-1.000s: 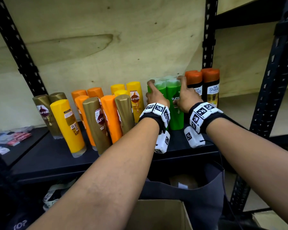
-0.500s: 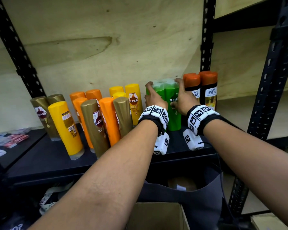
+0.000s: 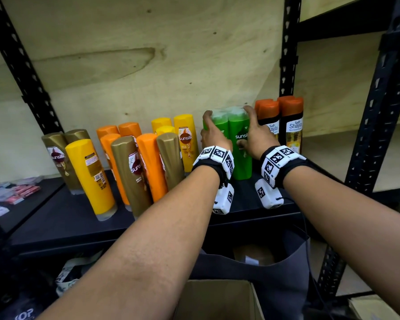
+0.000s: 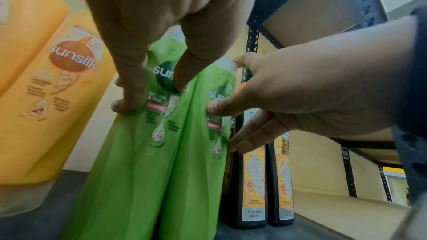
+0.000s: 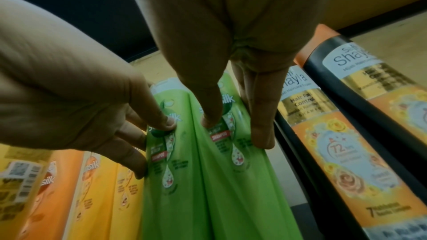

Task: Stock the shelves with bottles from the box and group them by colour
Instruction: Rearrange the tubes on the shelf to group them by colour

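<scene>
Two green Sunsilk bottles (image 3: 240, 153) (image 4: 138, 152) (image 5: 175, 198) stand upright side by side on the black shelf (image 3: 62, 218). My left hand (image 3: 214, 137) (image 4: 152, 87) grips the left one, thumb on its front label and fingers round its left side. The right one is held by my right hand (image 3: 256, 137) (image 5: 235, 130), thumb on the front and fingers wedged between it and the black bottles (image 3: 291, 128) (image 5: 335, 134). The cardboard box (image 3: 215, 301) sits low in the head view; its inside is hidden.
Left of the green pair stand yellow bottles (image 3: 186, 139), orange bottles (image 3: 151, 167) and gold bottles (image 3: 129, 172). A black shelf post (image 3: 286, 47) rises behind the orange-capped black bottles. A dark bag (image 3: 284, 280) hangs below the shelf. Small packets (image 3: 12, 192) lie at far left.
Both hands stay on the green bottles, which remain upright in the same spot. Only the head view has shifted slightly.
</scene>
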